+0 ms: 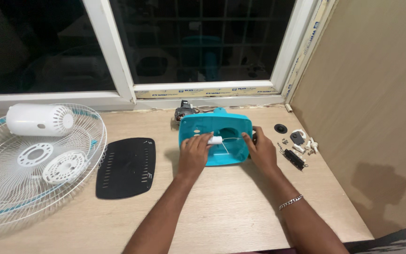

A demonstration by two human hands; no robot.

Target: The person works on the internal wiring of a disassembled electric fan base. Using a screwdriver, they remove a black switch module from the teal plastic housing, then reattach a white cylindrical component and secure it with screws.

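Centre of frame, nearest: left hand point(194, 154) with fingers pinched together on a small white cylindrical part point(215, 139); right hand point(261, 149) with fingers curled against the right edge of the teal fan housing point(214, 123), pinching a thin wire. Left of these, a black vented panel point(127, 167) and white fan grille point(15, 188). Right, small loose parts point(298, 146). Behind the housing, the motor point(183, 113), by the window frame point(118, 66).

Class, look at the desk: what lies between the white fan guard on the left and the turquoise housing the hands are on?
In the head view, a black vented panel lies flat between the fan guard and the turquoise housing.
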